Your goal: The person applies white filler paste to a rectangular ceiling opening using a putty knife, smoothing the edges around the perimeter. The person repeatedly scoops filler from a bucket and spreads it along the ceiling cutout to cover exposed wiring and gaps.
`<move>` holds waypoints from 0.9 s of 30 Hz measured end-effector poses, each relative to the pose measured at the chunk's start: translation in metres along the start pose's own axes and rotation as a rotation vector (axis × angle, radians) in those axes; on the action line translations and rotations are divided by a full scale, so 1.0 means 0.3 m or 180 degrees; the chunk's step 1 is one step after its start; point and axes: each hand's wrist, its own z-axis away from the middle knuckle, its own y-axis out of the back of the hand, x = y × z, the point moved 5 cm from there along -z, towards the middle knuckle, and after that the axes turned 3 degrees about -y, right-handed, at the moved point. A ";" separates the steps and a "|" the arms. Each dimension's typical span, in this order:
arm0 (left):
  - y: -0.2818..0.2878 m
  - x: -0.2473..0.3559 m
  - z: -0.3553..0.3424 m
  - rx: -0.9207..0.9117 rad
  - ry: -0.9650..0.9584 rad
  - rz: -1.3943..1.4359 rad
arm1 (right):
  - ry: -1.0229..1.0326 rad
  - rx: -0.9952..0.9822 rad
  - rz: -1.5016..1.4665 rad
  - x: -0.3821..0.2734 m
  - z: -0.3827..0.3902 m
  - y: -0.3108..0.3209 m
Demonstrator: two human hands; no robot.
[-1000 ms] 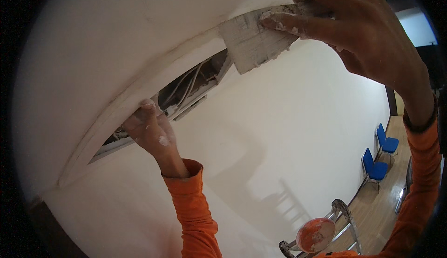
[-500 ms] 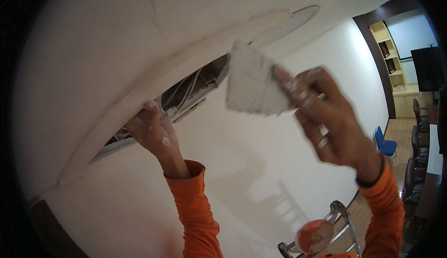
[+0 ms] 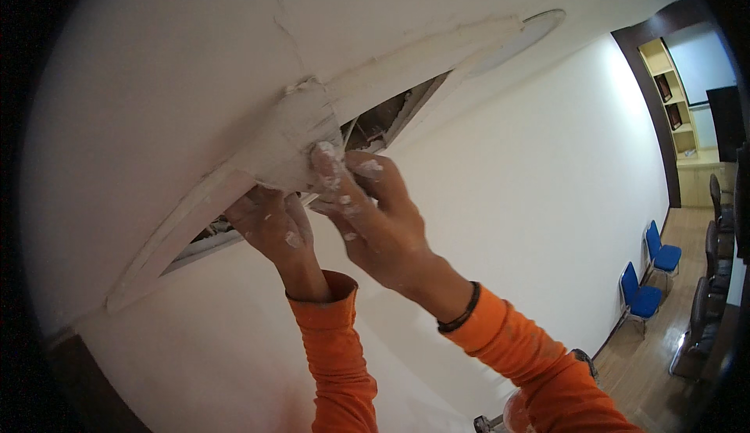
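My right hand [image 3: 383, 230] is closed on a broad putty knife [image 3: 301, 132], whose flat blade is coated in whitish filler. The blade lies against the plastered ceiling strip [image 3: 422, 48] beside a long, narrow opening [image 3: 389, 119]. My left hand [image 3: 277, 226] is raised to the edge of that opening, just below the blade, its fingertips hidden behind the edge and the knife. White filler spots both hands. Through the gap, dark space and some cable-like lines show.
A thin crack [image 3: 287, 33] runs across the ceiling toward the blade. Below my right sleeve, part of a ladder [image 3: 486, 424] and a reddish round container [image 3: 516, 411] show. Blue chairs [image 3: 642, 300] stand along the white wall [image 3: 516, 198]; dark chairs [image 3: 699, 316] are farther right.
My right hand has moved left and brought the putty knife from in front of the opening onto the ceiling strip. My left hand stays at the edge. The view has shifted slightly.
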 end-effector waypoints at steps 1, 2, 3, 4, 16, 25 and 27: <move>0.010 -0.010 0.001 -0.0096 -0.0122 -0.0156 | 0.0168 0.0202 0.0013 0.002 0.000 -0.029; 0.033 -0.043 0.000 -0.0296 -0.0401 -0.0451 | 0.0098 0.0299 0.0039 -0.010 0.000 -0.037; 0.041 -0.071 0.012 -0.0312 -0.0668 -0.0724 | 0.0028 0.0395 0.0064 -0.034 0.003 -0.037; 0.044 -0.073 0.016 -0.0316 -0.0935 -0.0995 | -0.0048 0.0494 0.0086 -0.051 0.006 -0.032; 0.062 -0.107 -0.016 -0.0176 -0.1137 -0.1552 | -0.0690 -0.0301 0.0248 -0.081 0.097 0.050; 0.001 -0.073 -0.017 0.0233 0.0325 0.1681 | -0.0021 0.0147 0.0506 -0.067 -0.005 0.094; 0.012 -0.061 0.002 0.0360 0.0079 0.0997 | 0.0001 0.0141 0.0531 -0.074 -0.019 0.084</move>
